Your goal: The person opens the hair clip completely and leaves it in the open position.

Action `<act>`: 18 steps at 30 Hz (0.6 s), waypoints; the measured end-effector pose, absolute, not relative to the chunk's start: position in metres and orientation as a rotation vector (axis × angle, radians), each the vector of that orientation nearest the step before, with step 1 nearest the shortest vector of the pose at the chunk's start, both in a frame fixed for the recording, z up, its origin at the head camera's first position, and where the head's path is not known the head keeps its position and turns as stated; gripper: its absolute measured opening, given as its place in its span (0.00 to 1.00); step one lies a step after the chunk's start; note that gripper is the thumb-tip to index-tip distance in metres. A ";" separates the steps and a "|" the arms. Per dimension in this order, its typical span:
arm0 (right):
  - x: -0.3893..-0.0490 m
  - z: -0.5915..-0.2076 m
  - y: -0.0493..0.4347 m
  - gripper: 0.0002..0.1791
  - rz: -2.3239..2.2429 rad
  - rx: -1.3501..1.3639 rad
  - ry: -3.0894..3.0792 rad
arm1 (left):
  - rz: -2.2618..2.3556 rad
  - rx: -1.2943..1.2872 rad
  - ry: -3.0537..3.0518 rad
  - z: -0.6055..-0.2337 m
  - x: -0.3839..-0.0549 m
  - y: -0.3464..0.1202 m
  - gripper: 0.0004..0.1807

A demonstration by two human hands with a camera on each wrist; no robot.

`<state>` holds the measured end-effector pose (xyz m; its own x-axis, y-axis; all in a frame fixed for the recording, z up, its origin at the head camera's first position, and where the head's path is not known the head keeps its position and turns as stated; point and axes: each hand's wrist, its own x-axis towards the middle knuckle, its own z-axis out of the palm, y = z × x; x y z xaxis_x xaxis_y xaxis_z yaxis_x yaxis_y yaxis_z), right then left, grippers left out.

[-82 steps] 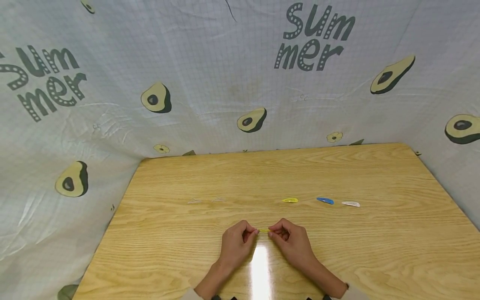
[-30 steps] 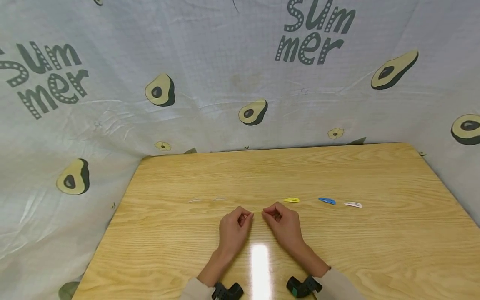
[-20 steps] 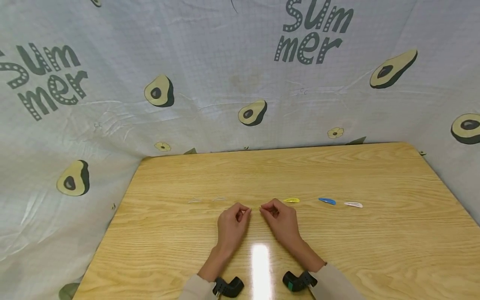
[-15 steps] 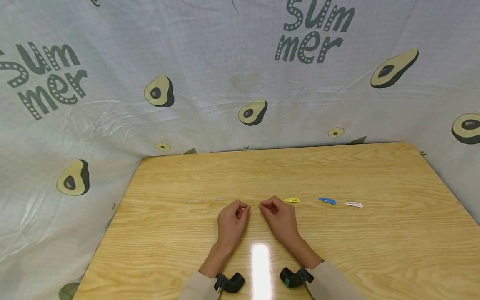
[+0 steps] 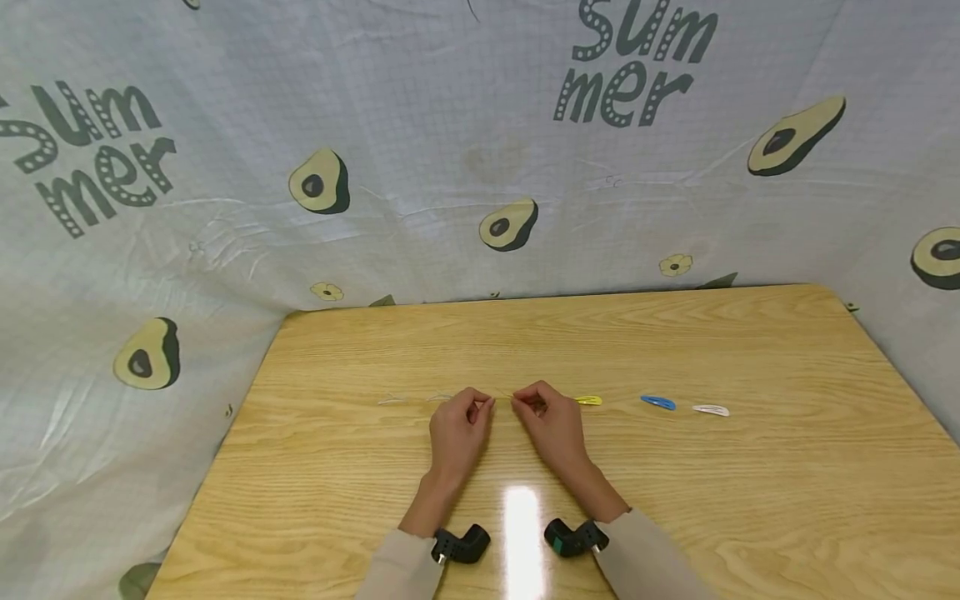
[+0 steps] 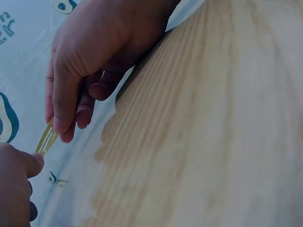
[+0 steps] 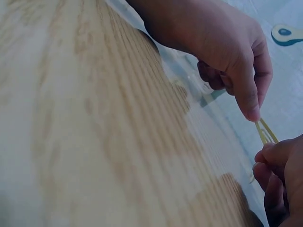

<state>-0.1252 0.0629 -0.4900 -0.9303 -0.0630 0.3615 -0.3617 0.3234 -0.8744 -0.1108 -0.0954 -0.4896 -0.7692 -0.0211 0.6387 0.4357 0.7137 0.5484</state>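
Note:
A yellow snap hair clip [image 7: 266, 133] is stretched between my two hands over the wooden table. My left hand [image 5: 457, 433] pinches one end of it between thumb and forefinger. The other end sits in the fingertips of my right hand [image 5: 551, 423]. From the head view only a thin sliver of this clip shows. Both wrist views show its slotted frame between the fingertips. Just beyond my right hand lies a second yellow hair clip [image 5: 589, 400], partly covered by that hand. Left of my left hand, two thin pale clips [image 5: 392, 400] lie on the table.
Further right along the same row lie a blue hair clip [image 5: 657, 402] and a white hair clip [image 5: 711, 410]. The wooden table [image 5: 315, 500] ends at the back against a hanging sheet [image 5: 405, 167] printed with avocados.
Both hands have moved forward, away from the body and slightly left, carrying the yellow hair clip up to the row of clips. The clips on the table stay where they were.

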 end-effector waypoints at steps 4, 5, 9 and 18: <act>-0.129 -0.490 0.061 0.03 1.609 0.378 -2.335 | -0.953 -0.289 -2.309 -0.490 -0.113 -0.097 0.05; -0.130 -0.490 0.060 0.04 1.598 0.378 -2.331 | -0.959 -0.282 -2.310 -0.490 -0.113 -0.097 0.05; -0.134 -0.489 0.057 0.05 1.544 0.365 -2.327 | -0.979 -0.229 -2.332 -0.490 -0.116 -0.097 0.04; -0.137 -0.486 0.053 0.04 1.460 0.312 -2.419 | -1.022 -0.103 -2.390 -0.490 -0.120 -0.098 0.04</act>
